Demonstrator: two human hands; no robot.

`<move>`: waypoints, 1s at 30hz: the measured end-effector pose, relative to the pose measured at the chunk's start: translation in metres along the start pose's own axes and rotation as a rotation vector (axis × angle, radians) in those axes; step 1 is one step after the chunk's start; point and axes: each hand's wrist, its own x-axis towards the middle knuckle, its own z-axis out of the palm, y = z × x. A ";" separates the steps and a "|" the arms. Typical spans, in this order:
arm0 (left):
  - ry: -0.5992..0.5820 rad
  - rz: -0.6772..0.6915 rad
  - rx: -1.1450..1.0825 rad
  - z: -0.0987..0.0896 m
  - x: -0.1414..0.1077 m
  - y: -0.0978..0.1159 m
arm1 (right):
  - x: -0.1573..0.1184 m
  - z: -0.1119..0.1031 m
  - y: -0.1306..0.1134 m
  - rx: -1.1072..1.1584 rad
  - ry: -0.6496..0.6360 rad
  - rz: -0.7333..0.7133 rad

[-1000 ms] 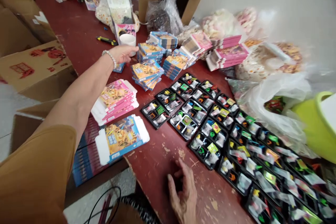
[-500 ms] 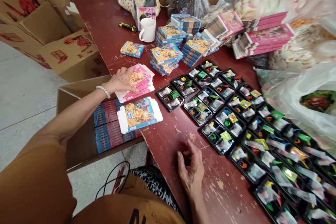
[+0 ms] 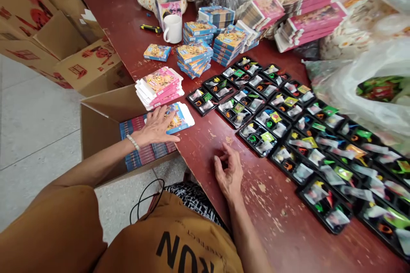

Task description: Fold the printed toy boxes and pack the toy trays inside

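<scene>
My left hand (image 3: 156,128), with a beaded bracelet on the wrist, is spread palm down over a flat blue and yellow carton (image 3: 180,118) at the table's edge. Its fingers touch the carton's printed face and cover part of it. Just behind it lies a stack of flattened pink cartons (image 3: 162,83). My right hand (image 3: 229,170) rests on the red table (image 3: 205,160), loosely curled, thumb and fingers apart and nothing between them. Nearest to this hand are black trays (image 3: 256,136) of small toys and packets.
Below the edge stands an open cardboard box (image 3: 102,136) packed with blue and pink boxes (image 3: 150,149). Stacked blue boxes (image 3: 194,57), a white mug (image 3: 173,29) and a yellow cutter (image 3: 150,28) are farther back. Pink carton stacks (image 3: 310,25) and plastic bags (image 3: 361,89) line the right side.
My left hand has left the pink carton stack and come nearer, onto the blue carton. The pink stack stays on the table. My right hand keeps its loose pose; the view has shifted slightly.
</scene>
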 end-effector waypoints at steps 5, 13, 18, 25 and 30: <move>0.023 -0.039 0.040 -0.008 -0.004 -0.003 | 0.002 0.003 0.001 0.026 0.001 0.008; 0.219 0.009 0.057 -0.002 -0.009 0.024 | 0.004 0.010 0.001 0.054 0.011 0.048; 0.392 0.012 -0.004 -0.016 -0.004 0.010 | 0.007 0.012 0.004 0.079 0.018 0.071; 0.599 0.301 -0.002 -0.014 -0.027 0.014 | 0.000 0.003 -0.023 0.151 0.047 0.030; 0.651 0.449 -0.019 0.002 -0.041 0.057 | 0.004 -0.007 -0.056 0.121 0.062 -0.056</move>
